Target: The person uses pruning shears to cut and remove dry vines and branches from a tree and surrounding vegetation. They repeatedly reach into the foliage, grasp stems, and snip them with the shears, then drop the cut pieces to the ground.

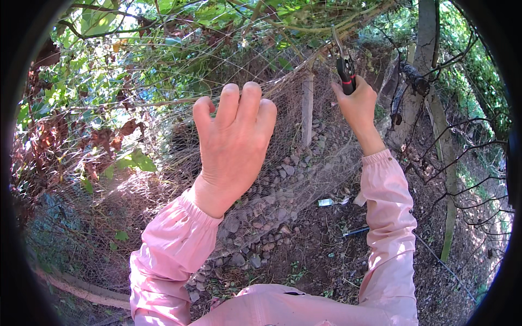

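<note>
My right hand [359,104] grips pruning shears [345,67] with black and red handles. Their metal blade points up beside a bunched edge of netting and thin stems [314,57]; whether the jaws touch them is unclear. Closer to me, my left hand [236,138] is raised with its back towards me and its fingers bent forward. It overlaps the upper edge of the fine netting [281,83], which runs past it on both sides. Its thumb and fingertips are hidden, so I cannot tell whether it holds the netting. Pink elastic-cuffed sleeves cover both arms.
A wooden post [307,110] stands behind the netting, above loose stones [281,175]. Bare dark branches [456,159] reach in from the right near a tree trunk [426,36]. Leafy vines [138,161] and dry leaves fill the left. A blue rod [355,232] lies on the soil.
</note>
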`<state>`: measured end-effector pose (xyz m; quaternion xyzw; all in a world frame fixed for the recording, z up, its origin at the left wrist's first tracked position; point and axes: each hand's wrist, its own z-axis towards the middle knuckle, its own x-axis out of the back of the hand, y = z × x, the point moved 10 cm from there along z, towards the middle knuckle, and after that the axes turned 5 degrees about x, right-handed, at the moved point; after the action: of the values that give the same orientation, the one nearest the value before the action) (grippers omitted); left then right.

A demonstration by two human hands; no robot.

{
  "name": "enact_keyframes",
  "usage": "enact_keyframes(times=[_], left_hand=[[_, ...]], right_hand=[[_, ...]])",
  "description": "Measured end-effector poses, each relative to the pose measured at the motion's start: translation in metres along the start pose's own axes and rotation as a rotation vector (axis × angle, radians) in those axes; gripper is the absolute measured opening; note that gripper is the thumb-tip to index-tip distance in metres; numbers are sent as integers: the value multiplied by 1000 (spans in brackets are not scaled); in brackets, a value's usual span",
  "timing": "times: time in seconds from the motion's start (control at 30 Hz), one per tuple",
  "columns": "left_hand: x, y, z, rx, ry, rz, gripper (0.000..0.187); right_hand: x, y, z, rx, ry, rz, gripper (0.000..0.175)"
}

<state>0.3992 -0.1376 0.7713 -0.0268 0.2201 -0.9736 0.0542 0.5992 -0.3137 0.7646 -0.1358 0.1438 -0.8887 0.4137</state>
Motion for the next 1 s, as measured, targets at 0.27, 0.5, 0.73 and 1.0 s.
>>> enact_keyframes(times=[0.27, 0.5, 0.73, 1.0], left_hand=[[2, 1, -1, 33, -92, -35, 10], [11, 18, -6, 16, -29, -44, 11], [16, 30, -11, 59, -77, -85, 12], [18, 32, -10, 82, -108, -70, 14]], right_hand=[[4, 18, -21, -96, -109, 92, 33], [-11, 23, -56, -349, -211, 656, 24], [-26, -8, -23, -459, -17, 1187, 26], [-38, -20, -5, -483, 131, 1176, 20]])
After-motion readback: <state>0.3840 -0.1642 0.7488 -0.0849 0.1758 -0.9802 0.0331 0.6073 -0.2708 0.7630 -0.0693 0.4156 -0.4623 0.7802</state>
